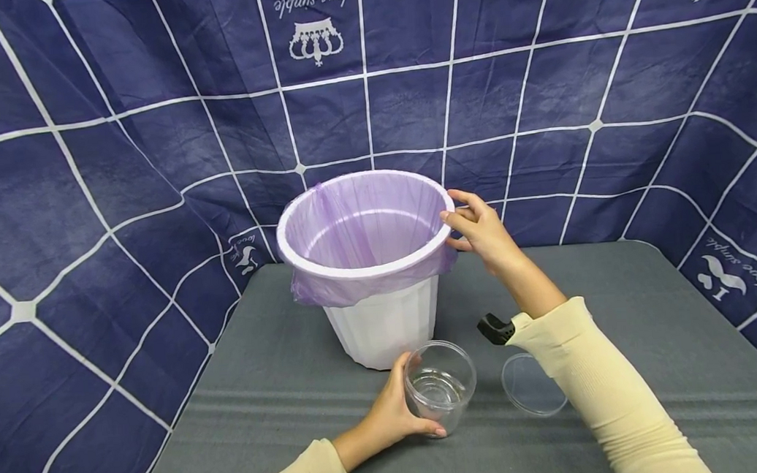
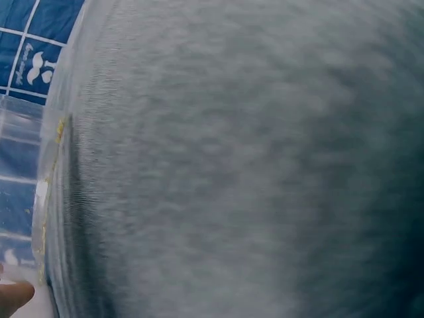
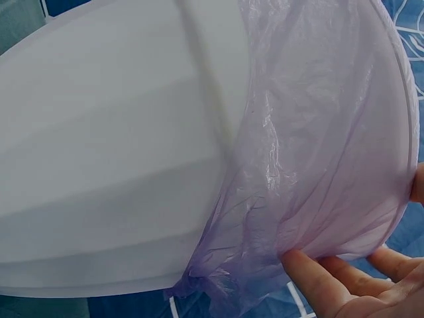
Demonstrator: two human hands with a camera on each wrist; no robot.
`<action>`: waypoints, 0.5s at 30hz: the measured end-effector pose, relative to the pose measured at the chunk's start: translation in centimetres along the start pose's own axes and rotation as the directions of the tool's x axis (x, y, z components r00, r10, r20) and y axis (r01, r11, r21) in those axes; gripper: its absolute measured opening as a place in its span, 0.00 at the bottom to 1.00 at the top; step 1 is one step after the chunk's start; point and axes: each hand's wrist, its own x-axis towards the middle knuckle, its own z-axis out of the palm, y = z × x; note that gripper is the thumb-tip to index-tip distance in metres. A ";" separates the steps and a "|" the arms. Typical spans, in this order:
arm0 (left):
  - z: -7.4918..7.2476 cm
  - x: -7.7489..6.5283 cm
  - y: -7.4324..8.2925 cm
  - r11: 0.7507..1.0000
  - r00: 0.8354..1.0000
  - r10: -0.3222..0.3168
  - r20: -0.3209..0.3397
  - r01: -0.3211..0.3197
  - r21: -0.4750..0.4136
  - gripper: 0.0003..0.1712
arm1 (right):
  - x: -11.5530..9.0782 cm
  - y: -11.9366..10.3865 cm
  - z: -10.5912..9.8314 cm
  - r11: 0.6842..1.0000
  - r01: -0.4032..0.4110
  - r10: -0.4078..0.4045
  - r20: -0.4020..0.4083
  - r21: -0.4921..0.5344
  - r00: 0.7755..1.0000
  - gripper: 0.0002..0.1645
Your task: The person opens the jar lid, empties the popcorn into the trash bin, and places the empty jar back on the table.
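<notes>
In the head view, my left hand (image 1: 387,415) grips a clear round plastic container (image 1: 443,386) low over the grey surface, in front of a white trash can (image 1: 381,328). The container's top is uncovered. Its clear side (image 2: 20,179) and my fingertip (image 2: 16,296) show at the edge of the left wrist view. A thin purple trash bag (image 1: 375,288) lines the can and folds down over its rim. My right hand (image 1: 487,236) holds the can's rim at the right, thumb at the top edge and fingers (image 3: 318,285) outside against the bag.
A clear round lid (image 1: 534,387) lies flat beside the right forearm. The can and lid stand on a grey cloth-covered surface (image 1: 266,420). Dark blue fabric (image 1: 527,94) with white lines hangs behind and on both sides. A black wrist strap (image 1: 495,329) is on the right arm.
</notes>
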 end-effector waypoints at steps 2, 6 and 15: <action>0.1 -0.1 -0.2 1.000 1.000 -0.004 0.002 0.004 -0.012 0.67 | 0.0 0.0 0.0 1.000 -0.001 0.001 0.001 0.002 1.000 0.36; 0.1 -0.2 -0.5 0.999 0.999 -0.031 0.010 0.031 -0.023 0.69 | 0.0 -0.1 0.0 1.000 0.002 -0.002 0.002 0.004 1.000 0.35; -0.7 -0.5 -0.4 0.998 0.996 -0.063 0.059 0.062 0.022 0.71 | 0.1 0.0 -0.1 1.000 0.012 -0.012 0.012 0.002 1.000 0.36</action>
